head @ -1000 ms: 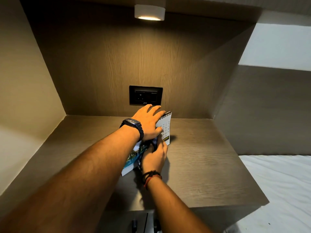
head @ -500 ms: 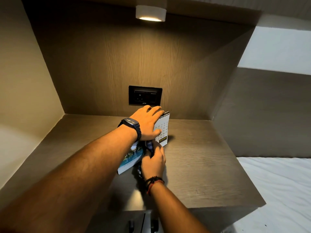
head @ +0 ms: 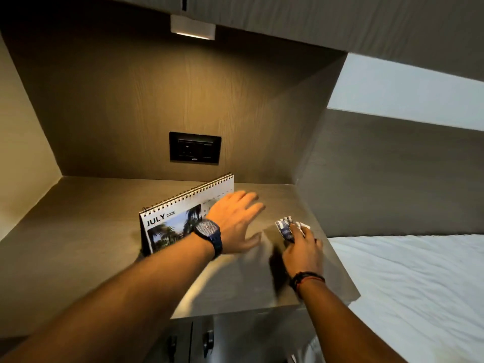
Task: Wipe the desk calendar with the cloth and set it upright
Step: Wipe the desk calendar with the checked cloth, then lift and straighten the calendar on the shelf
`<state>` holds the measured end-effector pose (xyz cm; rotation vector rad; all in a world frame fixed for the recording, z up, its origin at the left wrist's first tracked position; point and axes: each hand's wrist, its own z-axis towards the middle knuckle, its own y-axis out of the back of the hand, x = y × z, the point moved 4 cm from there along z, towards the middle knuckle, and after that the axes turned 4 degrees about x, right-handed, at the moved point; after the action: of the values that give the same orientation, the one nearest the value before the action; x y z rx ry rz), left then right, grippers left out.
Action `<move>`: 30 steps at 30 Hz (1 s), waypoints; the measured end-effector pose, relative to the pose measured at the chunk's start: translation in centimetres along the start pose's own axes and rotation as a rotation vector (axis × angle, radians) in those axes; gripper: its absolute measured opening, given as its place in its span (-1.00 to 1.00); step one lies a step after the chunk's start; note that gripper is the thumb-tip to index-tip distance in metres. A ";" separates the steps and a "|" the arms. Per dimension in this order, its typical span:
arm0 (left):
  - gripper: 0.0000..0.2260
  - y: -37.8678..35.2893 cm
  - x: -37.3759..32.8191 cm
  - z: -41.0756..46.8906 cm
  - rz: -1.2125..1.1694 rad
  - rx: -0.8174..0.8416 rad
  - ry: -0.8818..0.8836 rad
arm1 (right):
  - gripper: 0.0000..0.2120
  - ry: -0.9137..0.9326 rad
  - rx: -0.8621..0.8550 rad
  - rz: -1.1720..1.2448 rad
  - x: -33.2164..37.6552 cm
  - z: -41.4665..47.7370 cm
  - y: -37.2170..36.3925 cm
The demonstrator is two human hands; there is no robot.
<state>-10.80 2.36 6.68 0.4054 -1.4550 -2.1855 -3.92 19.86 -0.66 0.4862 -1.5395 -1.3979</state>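
Observation:
The desk calendar (head: pixel 172 218) stands upright on the wooden desk (head: pixel 91 231), its spiral edge on top and its July page with a palm photo facing me. My left hand (head: pixel 235 221), with a dark watch on the wrist, hovers in front of the calendar's right part, fingers spread and blurred, holding nothing. It hides the date grid. To the right, my right hand (head: pixel 303 247) rests on the desk and grips a crumpled blue and white cloth (head: pixel 286 227).
A black wall socket (head: pixel 195 147) sits on the back panel above the calendar. A lamp (head: pixel 192 28) glows under the overhead shelf. The desk ends at a side panel on the right, beside a white bed (head: pixel 419 284). Drawer handles (head: pixel 208 341) show below the front edge.
Both hands were on the tilted calendar, the right one wiping it. Now the calendar stands upright, my left hand has let go, and my right hand has moved right with the cloth.

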 end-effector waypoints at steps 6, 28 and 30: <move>-0.30 -8.0 -2.7 -3.4 -0.095 0.349 0.197 | -0.51 0.025 0.130 -0.195 -3.8 -1.4 -1.4; -0.17 -1.3 2.3 -10.4 0.007 -0.394 0.807 | -0.28 0.116 0.119 0.696 14.1 2.9 -1.6; -0.14 -0.8 3.0 -11.6 -0.022 -0.450 0.887 | -0.21 0.078 0.203 0.784 16.1 3.4 -1.8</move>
<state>-7.82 -8.03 1.47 1.0422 -0.4707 -1.8603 -14.65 8.24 4.22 0.0266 -1.5678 -0.6165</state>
